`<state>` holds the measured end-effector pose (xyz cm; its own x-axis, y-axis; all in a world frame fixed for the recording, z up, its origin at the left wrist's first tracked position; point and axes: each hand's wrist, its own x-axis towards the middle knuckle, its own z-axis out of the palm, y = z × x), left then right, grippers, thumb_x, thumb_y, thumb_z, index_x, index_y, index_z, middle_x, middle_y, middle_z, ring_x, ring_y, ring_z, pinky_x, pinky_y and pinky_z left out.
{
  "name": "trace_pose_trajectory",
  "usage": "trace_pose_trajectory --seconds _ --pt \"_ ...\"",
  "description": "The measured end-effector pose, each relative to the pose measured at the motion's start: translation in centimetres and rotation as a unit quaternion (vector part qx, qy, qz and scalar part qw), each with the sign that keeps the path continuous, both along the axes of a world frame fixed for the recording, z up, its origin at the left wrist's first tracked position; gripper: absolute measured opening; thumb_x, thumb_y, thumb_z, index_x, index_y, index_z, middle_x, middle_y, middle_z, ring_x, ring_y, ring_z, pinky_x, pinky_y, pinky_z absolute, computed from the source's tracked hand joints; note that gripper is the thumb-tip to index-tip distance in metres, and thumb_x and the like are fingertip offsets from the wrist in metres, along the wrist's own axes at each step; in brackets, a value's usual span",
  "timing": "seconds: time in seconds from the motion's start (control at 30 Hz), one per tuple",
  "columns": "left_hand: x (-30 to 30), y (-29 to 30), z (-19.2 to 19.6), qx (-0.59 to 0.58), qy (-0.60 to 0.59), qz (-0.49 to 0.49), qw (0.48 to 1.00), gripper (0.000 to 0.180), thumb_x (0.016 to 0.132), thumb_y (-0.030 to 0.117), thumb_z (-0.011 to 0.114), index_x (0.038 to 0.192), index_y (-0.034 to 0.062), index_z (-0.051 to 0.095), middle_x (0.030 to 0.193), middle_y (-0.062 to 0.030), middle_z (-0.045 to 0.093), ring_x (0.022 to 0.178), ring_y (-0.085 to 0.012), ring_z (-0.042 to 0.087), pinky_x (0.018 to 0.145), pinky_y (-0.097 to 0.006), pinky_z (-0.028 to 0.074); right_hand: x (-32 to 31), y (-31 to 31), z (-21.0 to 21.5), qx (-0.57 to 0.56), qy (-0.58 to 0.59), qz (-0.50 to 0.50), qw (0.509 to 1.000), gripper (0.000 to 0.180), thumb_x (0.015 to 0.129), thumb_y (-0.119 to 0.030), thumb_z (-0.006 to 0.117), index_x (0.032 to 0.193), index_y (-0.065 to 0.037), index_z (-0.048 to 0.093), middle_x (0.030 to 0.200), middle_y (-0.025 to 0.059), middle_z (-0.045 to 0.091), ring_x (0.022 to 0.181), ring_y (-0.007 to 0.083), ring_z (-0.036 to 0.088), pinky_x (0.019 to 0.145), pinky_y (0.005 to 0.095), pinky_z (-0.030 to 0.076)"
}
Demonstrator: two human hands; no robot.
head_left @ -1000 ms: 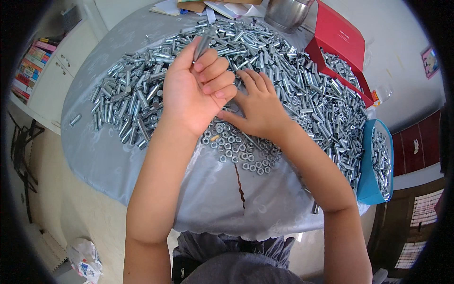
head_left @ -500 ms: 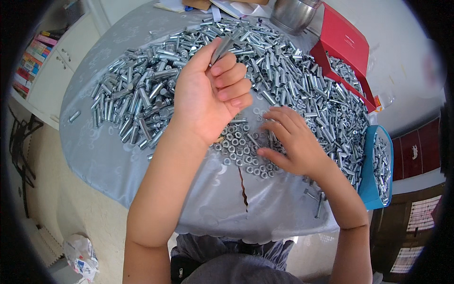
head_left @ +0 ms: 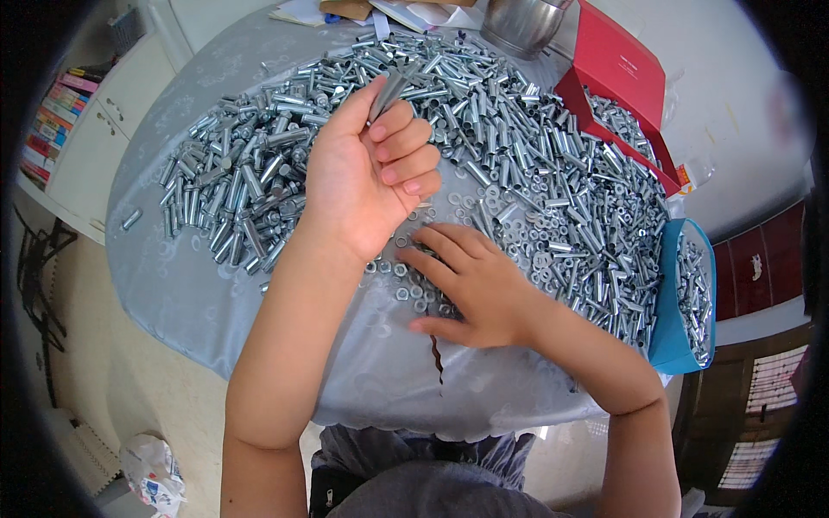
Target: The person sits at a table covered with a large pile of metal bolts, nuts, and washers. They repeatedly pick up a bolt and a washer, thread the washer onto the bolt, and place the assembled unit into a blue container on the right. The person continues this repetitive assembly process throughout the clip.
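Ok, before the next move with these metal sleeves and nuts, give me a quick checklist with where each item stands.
1. Left hand has a grip on a metal sleeve: ok, pinched between thumb and fingers above the pile.
2. Right hand on the loose nuts: ok, fingers spread flat over them.
3. Nut picked up in the right hand: cannot tell, the palm faces down.
4. Sleeve's open end clear: cannot tell, too small.
5. Grey table cover intact: not ok, a tear shows near the front edge.
6. Blue box within reach at the right: ok.
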<state>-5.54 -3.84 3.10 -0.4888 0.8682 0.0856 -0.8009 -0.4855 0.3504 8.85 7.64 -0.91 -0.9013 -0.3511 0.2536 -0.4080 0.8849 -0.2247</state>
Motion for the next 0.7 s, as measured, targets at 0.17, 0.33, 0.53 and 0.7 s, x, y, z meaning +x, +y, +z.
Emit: trace_pose_trajectory --seconds 0.17,0.33,0.53,0.7 --pt "0.4 -0.2 0.2 0.004 -0.003 -0.015 1.0 0.041 0.094 0.035 0.033 0.058 0.0155 0.029 0.051 0.0051 0.022 0.045 -0.0091 0.022 0.045 -0.025 0.022 2.5 1.8 1.4 -0.017 -0.096 0.0 0.995 0.053 0.074 -0.036 0.064 0.116 -0.007 0.05 0.115 0.0156 0.048 0.109 0.0338 0.044 0.093 0.0422 0.036" --pt "0.8 -0.1 0.5 0.005 0.017 -0.015 1.0 0.041 0.094 0.035 0.032 0.058 0.0156 0.029 0.051 0.0053 0.022 0.045 -0.0089 0.022 0.045 -0.025 0.021 1.2 1.8 2.3 -0.027 -0.078 0.013 0.996 0.053 0.074 -0.033 0.066 0.116 -0.005 0.05 0.116 0.0171 0.048 0.11 0.0346 0.044 0.093 0.0432 0.036" --pt "0.5 0.3 0.0 0.0 0.009 -0.018 1.0 0.04 0.094 0.035 0.032 0.059 0.0155 0.029 0.052 0.0053 0.022 0.045 -0.0088 0.022 0.046 -0.026 0.023 -0.2 -0.8 0.0 -0.011 -0.013 0.002 1.0 0.058 0.078 -0.037 0.061 0.124 -0.005 0.045 0.124 0.0217 0.044 0.117 0.0362 0.042 0.101 0.0453 0.029" --pt "0.7 0.3 -0.2 -0.004 0.0 -0.026 1.0 0.04 0.094 0.035 0.032 0.059 0.0154 0.029 0.052 0.0053 0.022 0.045 -0.0088 0.022 0.046 -0.025 0.022 4.1 1.0 1.5 0.004 -0.092 -0.04 0.995 0.057 0.079 -0.037 0.06 0.125 -0.007 0.044 0.125 0.0168 0.045 0.116 0.0307 0.045 0.102 0.0454 0.028"
